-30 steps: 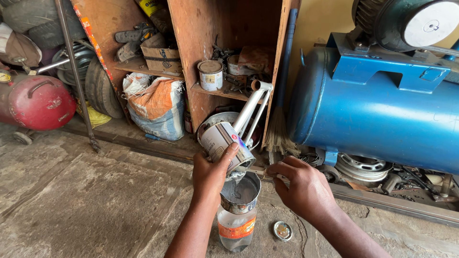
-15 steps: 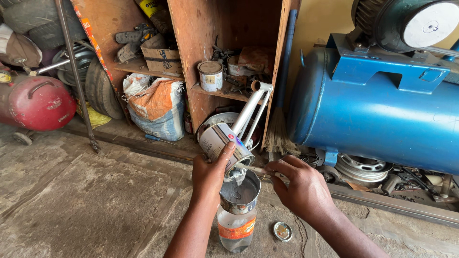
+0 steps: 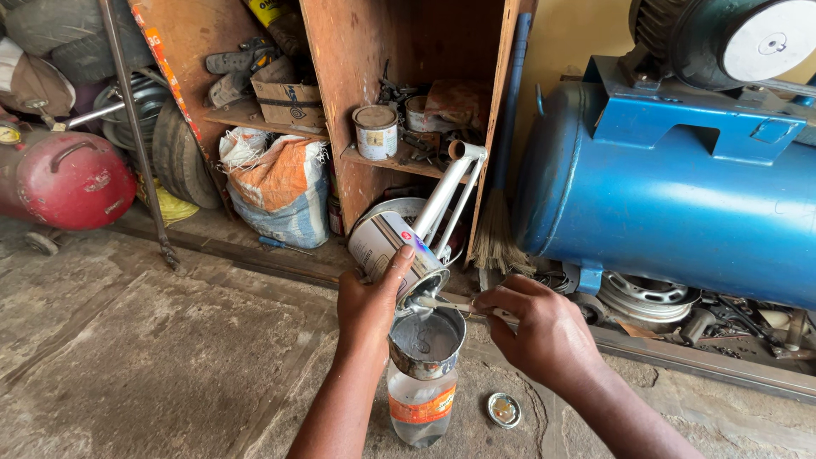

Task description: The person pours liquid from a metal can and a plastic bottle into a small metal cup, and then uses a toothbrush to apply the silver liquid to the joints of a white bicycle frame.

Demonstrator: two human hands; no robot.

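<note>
tipping over a lower can, the small paint tin sat in the left hand, mouth pointed down and to the right, long axis slanted from upper left to lower right. left fingers were wrapped shut around the tin's body, thumb up across its side near the rim. grey liquid ran from the tin's lip into the open metal can directly below, which was perched on top of a clear plastic bottle with an orange label standing on the concrete floor.

right hand came in from the right, fingers pinched together on a thin stick or blade that lay roughly level, its tip reaching left into the tin's mouth, just above the can's rim. couldn't tell what the tool was exactly, too thin and partly hidden by the fingers.

key relation: tin's mouth was directly over the can's opening, touching or nearly touching its far rim; can't tell which. left hand was the nearer one to both tin and can, right hand just beside the can's right edge.

small round lid lay flat on the floor right of the bottle, apart from both hands. behind: wooden shelf unit with another tin, blue compressor tank to the right, red gas cylinder far left, well apart.
</note>
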